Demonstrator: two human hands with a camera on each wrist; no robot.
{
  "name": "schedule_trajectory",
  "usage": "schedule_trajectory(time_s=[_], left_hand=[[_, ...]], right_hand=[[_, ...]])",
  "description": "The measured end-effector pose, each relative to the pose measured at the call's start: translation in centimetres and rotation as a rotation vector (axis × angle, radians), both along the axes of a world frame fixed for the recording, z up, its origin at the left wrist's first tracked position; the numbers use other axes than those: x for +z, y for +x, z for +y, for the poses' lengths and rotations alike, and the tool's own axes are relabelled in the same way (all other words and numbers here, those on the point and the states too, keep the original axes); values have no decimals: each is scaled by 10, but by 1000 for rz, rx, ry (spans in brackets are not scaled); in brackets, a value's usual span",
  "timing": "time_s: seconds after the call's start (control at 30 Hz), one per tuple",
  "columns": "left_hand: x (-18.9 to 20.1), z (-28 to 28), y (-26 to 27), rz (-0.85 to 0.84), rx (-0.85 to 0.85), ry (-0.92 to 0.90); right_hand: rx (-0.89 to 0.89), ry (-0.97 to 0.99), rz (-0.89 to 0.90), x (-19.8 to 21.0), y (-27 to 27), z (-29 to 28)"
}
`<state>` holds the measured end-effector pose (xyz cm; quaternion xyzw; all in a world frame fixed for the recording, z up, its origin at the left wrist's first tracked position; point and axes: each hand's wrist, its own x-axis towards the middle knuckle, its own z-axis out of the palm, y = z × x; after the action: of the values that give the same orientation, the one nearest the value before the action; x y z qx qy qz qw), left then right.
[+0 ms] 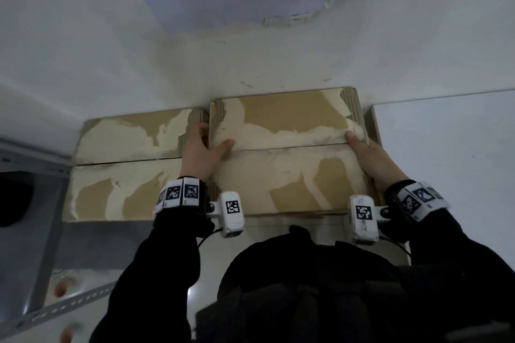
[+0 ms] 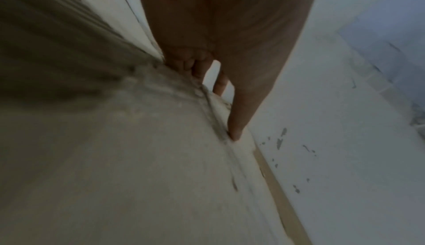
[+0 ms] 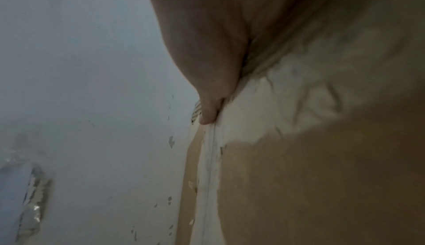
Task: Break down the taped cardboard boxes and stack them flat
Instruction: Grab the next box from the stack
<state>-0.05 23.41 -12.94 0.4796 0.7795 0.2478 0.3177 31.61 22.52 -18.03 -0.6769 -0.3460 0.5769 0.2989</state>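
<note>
Two cardboard boxes sit side by side on a white counter point(image 1: 446, 133), against a pale, scuffed wall. The right-hand box point(image 1: 289, 175) lies at the centre of the head view, a little toward 3 o'clock; the left-hand box point(image 1: 125, 164) is just beside it at 9 o'clock. Both are closed, rectangular, brown corrugated board, with much of the top skin torn away in ragged pale patches and a seam running across where the flaps meet. Fluted ribbing shows at the rounded far corners.

The left hand point(image 1: 202, 152) clasps the left edge of the right-hand box, thumb lying on its top near the seam, fingers down in the gap between the two boxes. The right hand point(image 1: 373, 160) clasps the opposite edge, thumb on top at the seam's 3 o'clock end, fingers wrapped down the side. The hands are well apart, one at each end.
</note>
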Motion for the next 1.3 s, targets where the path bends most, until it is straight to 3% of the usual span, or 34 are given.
schedule_trajectory(time_s=[0.17,0.33,0.47,0.6,0.83,1.03,1.13,1.3], left_hand=[[-16,-8,1,-242,50,-98],[-24,-8,1,-392,169,-174],[-13,-7,6,-318,89,-134],[11,-25,5,-278,23,-13],[50,-92,16,-298,-33,193],[56,-134,74,-271,-110,283],[52,-152,121,-225,-188,286],[41,-170,206,-234,-328,240]], right_hand=[[7,-83,118,-1,1,0],[53,-93,87,-6,5,6],[58,-104,80,1,9,4],[48,-7,91,37,4,-17],[-86,207,34,93,10,-107],[-284,320,-192,123,46,-197],[-405,330,-363,123,80,-235],[-512,282,-500,117,150,-281]])
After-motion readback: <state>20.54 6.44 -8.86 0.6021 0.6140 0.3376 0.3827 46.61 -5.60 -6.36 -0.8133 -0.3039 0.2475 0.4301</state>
